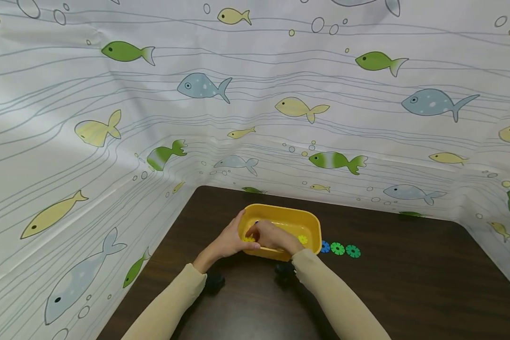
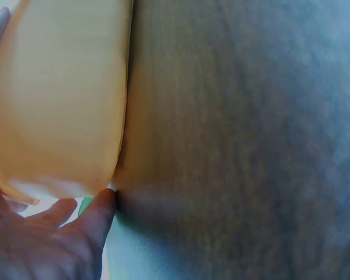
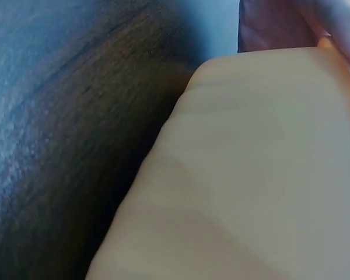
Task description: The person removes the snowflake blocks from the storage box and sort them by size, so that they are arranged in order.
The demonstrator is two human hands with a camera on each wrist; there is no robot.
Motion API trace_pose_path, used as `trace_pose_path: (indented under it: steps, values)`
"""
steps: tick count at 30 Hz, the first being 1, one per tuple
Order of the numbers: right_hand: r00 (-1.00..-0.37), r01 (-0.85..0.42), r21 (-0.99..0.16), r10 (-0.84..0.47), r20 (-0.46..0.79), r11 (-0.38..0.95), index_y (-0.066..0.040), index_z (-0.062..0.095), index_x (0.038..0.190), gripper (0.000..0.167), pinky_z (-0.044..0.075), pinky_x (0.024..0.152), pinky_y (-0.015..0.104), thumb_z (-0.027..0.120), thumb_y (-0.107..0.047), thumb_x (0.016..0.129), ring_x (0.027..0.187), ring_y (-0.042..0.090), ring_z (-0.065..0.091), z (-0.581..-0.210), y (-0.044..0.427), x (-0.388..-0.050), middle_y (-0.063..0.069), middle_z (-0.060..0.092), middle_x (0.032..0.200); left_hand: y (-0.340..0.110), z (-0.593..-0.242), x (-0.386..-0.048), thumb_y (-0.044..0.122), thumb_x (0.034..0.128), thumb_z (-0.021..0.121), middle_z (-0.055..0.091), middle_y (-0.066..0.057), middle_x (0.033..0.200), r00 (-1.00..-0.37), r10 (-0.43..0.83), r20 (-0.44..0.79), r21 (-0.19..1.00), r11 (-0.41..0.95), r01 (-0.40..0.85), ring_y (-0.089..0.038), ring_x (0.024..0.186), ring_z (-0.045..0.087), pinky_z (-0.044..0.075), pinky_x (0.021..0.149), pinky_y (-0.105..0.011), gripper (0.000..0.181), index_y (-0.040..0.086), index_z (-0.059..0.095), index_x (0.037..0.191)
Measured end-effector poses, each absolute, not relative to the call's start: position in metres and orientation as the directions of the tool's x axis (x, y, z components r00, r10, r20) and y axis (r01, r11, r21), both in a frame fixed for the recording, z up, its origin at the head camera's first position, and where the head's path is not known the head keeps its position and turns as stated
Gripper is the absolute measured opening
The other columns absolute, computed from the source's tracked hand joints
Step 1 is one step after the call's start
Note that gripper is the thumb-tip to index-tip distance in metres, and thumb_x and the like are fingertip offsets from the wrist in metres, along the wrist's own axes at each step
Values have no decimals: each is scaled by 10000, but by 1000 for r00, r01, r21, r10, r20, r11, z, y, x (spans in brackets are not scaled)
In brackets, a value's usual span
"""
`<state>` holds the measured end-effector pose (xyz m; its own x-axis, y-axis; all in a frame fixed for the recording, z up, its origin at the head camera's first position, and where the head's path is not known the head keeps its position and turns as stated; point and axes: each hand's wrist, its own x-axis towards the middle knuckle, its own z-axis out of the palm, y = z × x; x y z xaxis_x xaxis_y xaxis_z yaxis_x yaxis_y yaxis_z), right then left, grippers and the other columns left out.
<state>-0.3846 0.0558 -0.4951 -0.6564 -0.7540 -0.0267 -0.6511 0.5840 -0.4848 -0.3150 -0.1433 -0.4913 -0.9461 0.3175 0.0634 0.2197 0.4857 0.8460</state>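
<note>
A yellow plastic bin point(image 1: 308, 219) sits tilted on the dark table. My left hand point(image 1: 231, 239) holds its left end, with the thumb along the near rim and the fingers along the outer side. The left wrist view also shows the bin wall point(image 2: 64, 99) above that hand point(image 2: 52, 239). Inside the bin, my right hand point(image 1: 272, 234) reaches down with bent fingers near the left end. Whether those fingers pinch anything is hidden. Yellow notched discs point(image 1: 302, 240) lie in the bin, one of them close to the right fingers.
To the right of the bin, a blue notched disc point(image 1: 325, 246), a light green disc point(image 1: 337, 248) and a dark green disc point(image 1: 353, 251) lie in a row on the brown table point(image 1: 408, 274). A fish-print sheet point(image 1: 259, 85) stands around the table's back and sides.
</note>
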Motion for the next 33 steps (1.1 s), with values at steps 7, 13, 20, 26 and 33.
trace_pose_path:
  steps: [7, 13, 20, 26, 33]
  values:
    - [-690, -611, -503, -723, -41, 611, -26, 804, 1241, 309, 613, 852, 280, 840, -110, 946, 856, 146, 614, -470, 61, -364, 86, 788, 1053, -142, -493, -317, 571, 830, 907, 341, -241, 1729, -947, 317, 57, 844, 492, 215, -375, 1401, 554, 430, 1271, -626, 1304, 143, 104, 1764]
    - [-743, -524, -568, -666, -59, 635, -28, 802, 1241, 351, 584, 786, 273, 872, -112, 907, 825, 161, 608, -454, 72, -356, 61, 752, 971, -141, -490, -315, 504, 832, 922, 303, -246, 1758, -958, 286, 31, 849, 498, 176, -339, 1347, 582, 491, 1222, -577, 1295, 133, 104, 1765]
    - [-803, -470, -591, -596, -24, 656, -36, 803, 1243, 401, 592, 807, 289, 919, -165, 882, 852, 159, 613, -447, 95, -348, 45, 760, 1019, -141, -489, -315, 434, 851, 917, 341, -250, 1725, -962, 274, 16, 846, 509, 159, -304, 1264, 609, 559, 1142, -515, 1263, 131, 97, 1763]
    - [-844, -459, -587, -534, 53, 667, -5, 782, 1273, 447, 587, 842, 316, 919, -166, 879, 886, 143, 617, -443, 117, -341, 82, 756, 1058, -141, -491, -317, 380, 855, 920, 403, -238, 1666, -963, 268, 18, 848, 506, 157, -295, 1245, 606, 552, 1131, -488, 1247, 140, 99, 1762]
    - [-891, -415, -615, -436, 126, 670, -10, 785, 1259, 421, 519, 777, 284, 903, -192, 899, 851, 150, 588, -438, 143, -332, 61, 715, 962, -141, -491, -318, 341, 860, 923, 456, -224, 1595, -956, 290, 35, 860, 479, 177, -278, 1204, 618, 558, 1036, -359, 1215, 157, 124, 1757]
